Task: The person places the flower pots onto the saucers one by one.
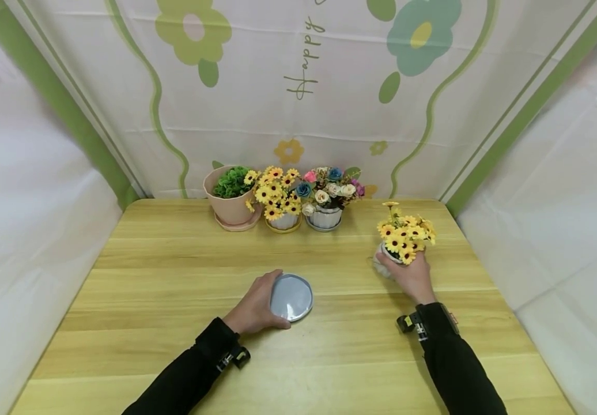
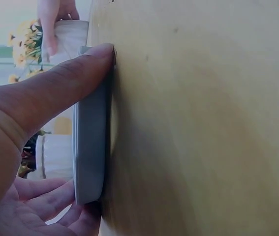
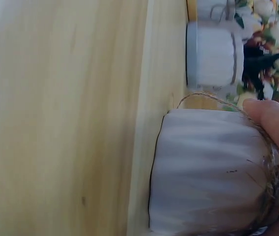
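My left hand (image 1: 258, 305) grips a blue-grey saucer (image 1: 291, 297) by its left side, thumb at the near rim and fingers at the far rim. In the left wrist view the saucer (image 2: 91, 137) lies flat close to the tabletop; whether it touches is hard to tell. On the right, my right hand (image 1: 414, 278) holds a white flowerpot (image 1: 384, 266) of yellow artificial daisies (image 1: 404, 233) near its rim. The right wrist view shows this pot (image 3: 208, 172) fluted, with twine (image 3: 267, 182) round its top and the thumb at the rim. Most of the right fingers are hidden.
Along the table's back edge stand a pink pot (image 1: 231, 208) with a green plant, a white pot (image 1: 284, 221) of yellow daisies on a yellow saucer, and a white pot (image 1: 325, 218) of mixed roses on a blue-grey saucer. Printed fabric (image 1: 257, 115) hangs behind the wooden table (image 1: 174, 288).
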The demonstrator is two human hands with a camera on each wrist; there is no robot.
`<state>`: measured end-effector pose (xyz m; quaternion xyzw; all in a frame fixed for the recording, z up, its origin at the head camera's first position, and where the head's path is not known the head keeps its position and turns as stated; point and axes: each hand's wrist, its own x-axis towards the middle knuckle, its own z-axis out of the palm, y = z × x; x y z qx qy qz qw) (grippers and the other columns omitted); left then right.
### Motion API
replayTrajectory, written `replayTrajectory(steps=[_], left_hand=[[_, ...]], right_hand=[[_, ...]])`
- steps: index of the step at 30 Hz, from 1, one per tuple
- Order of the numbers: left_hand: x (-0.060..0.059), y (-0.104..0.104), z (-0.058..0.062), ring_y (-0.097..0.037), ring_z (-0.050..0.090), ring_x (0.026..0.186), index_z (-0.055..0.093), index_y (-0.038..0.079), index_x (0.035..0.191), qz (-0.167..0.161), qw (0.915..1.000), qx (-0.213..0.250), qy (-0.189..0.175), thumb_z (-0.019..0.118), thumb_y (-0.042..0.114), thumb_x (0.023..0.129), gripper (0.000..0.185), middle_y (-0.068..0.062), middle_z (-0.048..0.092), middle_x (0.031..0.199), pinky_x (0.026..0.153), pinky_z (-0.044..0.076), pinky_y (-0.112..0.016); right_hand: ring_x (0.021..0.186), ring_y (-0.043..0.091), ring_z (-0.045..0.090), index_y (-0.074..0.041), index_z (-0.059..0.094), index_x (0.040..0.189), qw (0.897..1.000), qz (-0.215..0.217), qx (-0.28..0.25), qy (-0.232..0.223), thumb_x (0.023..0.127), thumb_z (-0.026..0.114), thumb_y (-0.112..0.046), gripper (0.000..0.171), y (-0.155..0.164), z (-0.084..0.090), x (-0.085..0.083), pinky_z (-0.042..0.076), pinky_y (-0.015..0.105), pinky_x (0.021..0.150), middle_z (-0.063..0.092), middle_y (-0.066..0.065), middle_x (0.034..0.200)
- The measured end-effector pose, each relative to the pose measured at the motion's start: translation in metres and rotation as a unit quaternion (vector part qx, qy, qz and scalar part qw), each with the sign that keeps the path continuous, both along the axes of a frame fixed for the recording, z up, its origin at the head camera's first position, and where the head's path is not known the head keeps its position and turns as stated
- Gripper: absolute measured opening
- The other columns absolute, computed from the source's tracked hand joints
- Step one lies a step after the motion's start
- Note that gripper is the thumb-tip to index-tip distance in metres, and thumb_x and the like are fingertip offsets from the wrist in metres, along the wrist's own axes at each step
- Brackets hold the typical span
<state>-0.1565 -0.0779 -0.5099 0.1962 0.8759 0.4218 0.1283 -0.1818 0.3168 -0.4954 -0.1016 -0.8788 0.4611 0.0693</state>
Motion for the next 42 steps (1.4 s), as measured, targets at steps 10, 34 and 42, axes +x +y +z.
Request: replayTrajectory(steps=[10,34,42], left_hand=[[-0.001,0.002,0.0,-0.039,0.046,0.143,0.034,-0.001,0.161,0.001,0.9999,-0.008,0.007,0.104,0.023,0.064,0.122,-0.022,0.047,0.157,0.117,0.046,-0.058],[-0.001,0.002,0.0,-0.038,0.047,0.141,0.035,0.0,0.161,0.004,0.9999,-0.013,0.006,0.105,0.024,0.063,0.122,-0.022,0.048,0.156,0.116,0.048,-0.059],[-0.002,0.001,-0.001,-0.038,0.046,0.142,0.034,0.0,0.161,0.003,0.9999,-0.009,0.008,0.104,0.024,0.063,0.123,-0.021,0.047,0.158,0.117,0.047,-0.059]], right_hand=[[0.153,0.046,0.039,-0.017,0.015,0.169,0.999,0.044,0.001,-0.013,0.089,0.082,-0.055,0.111,-0.029,0.001,0.011,0.03,0.067,0.127,0.04,0.022,0.165],[0.149,0.038,0.047,-0.018,0.027,0.165,0.992,0.121,-0.016,0.02,0.088,0.088,-0.04,0.1,-0.086,-0.002,0.026,0.035,0.06,0.127,0.049,0.013,0.159],[0.149,0.036,0.048,-0.019,0.029,0.164,0.989,0.145,-0.019,0.027,0.086,0.09,-0.036,0.1,-0.102,-0.001,0.028,0.037,0.058,0.127,0.05,0.011,0.159]])
